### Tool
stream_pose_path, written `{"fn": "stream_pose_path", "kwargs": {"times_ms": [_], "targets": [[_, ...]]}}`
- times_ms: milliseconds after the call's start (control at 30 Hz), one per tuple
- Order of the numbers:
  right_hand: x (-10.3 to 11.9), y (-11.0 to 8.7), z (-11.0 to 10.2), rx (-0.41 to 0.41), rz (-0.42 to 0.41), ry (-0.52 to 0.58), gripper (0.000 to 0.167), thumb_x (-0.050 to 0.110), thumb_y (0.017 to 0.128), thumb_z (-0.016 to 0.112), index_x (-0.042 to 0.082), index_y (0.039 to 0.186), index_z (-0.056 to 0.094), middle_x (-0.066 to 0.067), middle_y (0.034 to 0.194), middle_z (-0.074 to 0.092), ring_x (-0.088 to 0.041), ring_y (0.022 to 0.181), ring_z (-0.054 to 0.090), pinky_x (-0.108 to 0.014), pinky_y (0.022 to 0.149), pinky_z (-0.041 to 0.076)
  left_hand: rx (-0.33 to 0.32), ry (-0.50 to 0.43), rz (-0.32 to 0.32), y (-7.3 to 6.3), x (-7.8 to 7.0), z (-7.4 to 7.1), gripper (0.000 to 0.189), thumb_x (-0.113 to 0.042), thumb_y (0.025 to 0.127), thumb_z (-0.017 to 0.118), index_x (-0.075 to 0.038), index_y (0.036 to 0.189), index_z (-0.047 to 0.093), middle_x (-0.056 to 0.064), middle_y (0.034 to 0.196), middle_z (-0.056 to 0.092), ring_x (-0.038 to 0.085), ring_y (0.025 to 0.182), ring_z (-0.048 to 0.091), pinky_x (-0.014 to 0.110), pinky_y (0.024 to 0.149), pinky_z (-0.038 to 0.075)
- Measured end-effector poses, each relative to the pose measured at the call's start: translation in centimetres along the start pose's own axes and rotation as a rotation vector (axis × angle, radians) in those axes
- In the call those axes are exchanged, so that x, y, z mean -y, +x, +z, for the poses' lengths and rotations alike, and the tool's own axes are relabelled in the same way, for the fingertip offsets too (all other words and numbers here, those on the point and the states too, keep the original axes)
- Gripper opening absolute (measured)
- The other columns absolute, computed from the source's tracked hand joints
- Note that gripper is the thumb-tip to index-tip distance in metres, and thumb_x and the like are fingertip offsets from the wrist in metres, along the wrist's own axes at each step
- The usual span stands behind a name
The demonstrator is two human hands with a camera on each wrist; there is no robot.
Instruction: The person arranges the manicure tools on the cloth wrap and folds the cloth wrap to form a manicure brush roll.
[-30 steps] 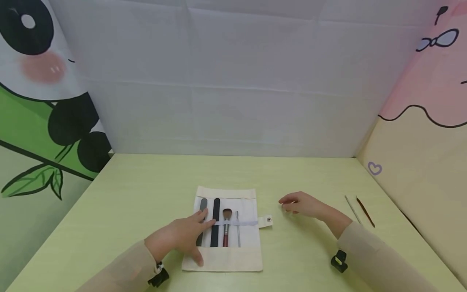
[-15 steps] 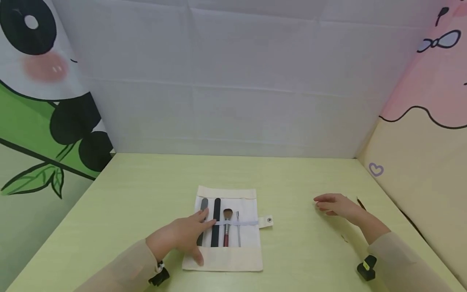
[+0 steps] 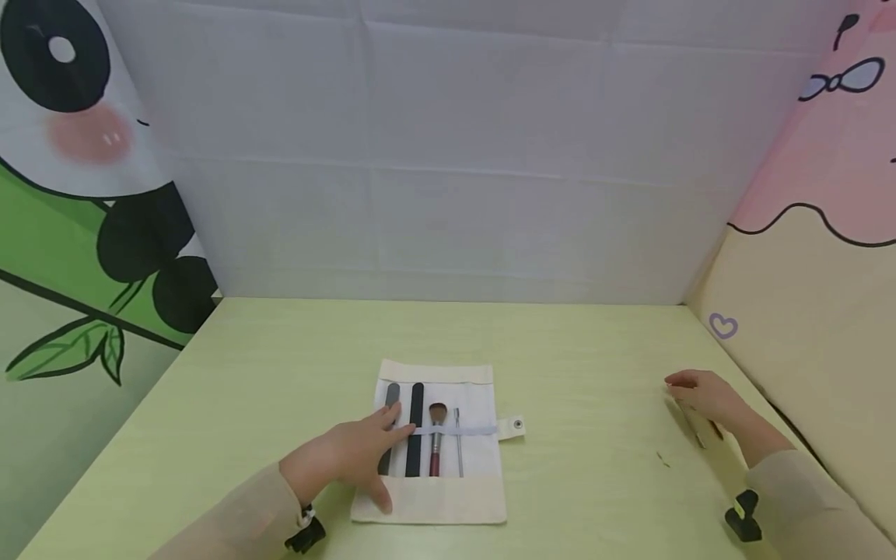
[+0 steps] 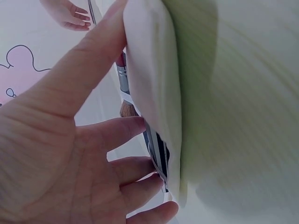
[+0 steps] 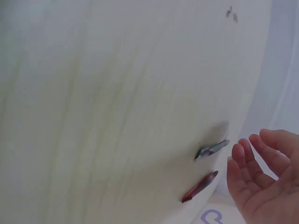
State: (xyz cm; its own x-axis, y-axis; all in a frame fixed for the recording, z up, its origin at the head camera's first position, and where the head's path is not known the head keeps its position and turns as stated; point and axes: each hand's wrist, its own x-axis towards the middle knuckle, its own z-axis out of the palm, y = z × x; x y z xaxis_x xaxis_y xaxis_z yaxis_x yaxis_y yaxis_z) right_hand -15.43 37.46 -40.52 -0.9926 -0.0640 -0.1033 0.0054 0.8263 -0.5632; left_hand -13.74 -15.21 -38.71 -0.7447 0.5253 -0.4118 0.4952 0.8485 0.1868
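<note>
My left hand (image 3: 350,453) rests on the left side of a cream cloth tool roll (image 3: 448,502), fingers stretched across it. In the roll stand a grey flat strip (image 3: 393,393), a black one (image 3: 416,435), a soft brush (image 3: 437,416) with a red handle and a thin metal stick (image 3: 459,447), under a pale elastic band. The left wrist view shows my thumb at the roll's thick edge. My right hand (image 3: 714,400) hovers over a slim silver stick (image 5: 212,149) and a slim red-brown stick (image 5: 200,186). Its loosely bent fingers are apart from both.
A strap with a snap (image 3: 514,427) sticks out from the roll's right side. Small marks (image 3: 663,460) show on the light green table (image 3: 280,350). A white sheet (image 3: 448,155) stands at the back, with printed panels (image 3: 805,327) at both sides.
My right hand has moved right across the table, from beside the roll to over the two slim sticks, partly covering them. My left hand has stayed on the roll.
</note>
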Motion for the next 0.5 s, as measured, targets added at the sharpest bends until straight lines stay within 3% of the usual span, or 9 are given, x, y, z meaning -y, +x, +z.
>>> {"fn": "stream_pose_path", "kwargs": {"times_ms": [233,500], "targets": [[-2.0,0.1,-0.5,-0.071,0.020,-0.153,0.032,0.009,0.090,0.053,-0.015,0.111,0.055,-0.032,0.105,0.058,-0.048,0.097,0.052,-0.055,0.079,0.043,0.004,0.006,0.005,0.0,-0.1,0.0,0.106,-0.055,0.055,0.081,-0.018,0.145,0.037,0.015,0.153,0.017,0.029,0.139,0.017,0.046,0.098,0.037],[-1.4,2.0,-0.3,-0.061,0.023,-0.217,0.031,0.010,0.087,0.056,-0.015,0.104,0.057,-0.029,0.095,0.061,-0.044,0.089,0.056,-0.051,0.075,0.045,-0.007,-0.002,-0.005,-0.1,-0.1,-0.1,0.107,-0.054,0.054,0.081,-0.018,0.144,0.037,0.015,0.153,0.016,0.030,0.139,0.017,0.048,0.099,0.035]]}}
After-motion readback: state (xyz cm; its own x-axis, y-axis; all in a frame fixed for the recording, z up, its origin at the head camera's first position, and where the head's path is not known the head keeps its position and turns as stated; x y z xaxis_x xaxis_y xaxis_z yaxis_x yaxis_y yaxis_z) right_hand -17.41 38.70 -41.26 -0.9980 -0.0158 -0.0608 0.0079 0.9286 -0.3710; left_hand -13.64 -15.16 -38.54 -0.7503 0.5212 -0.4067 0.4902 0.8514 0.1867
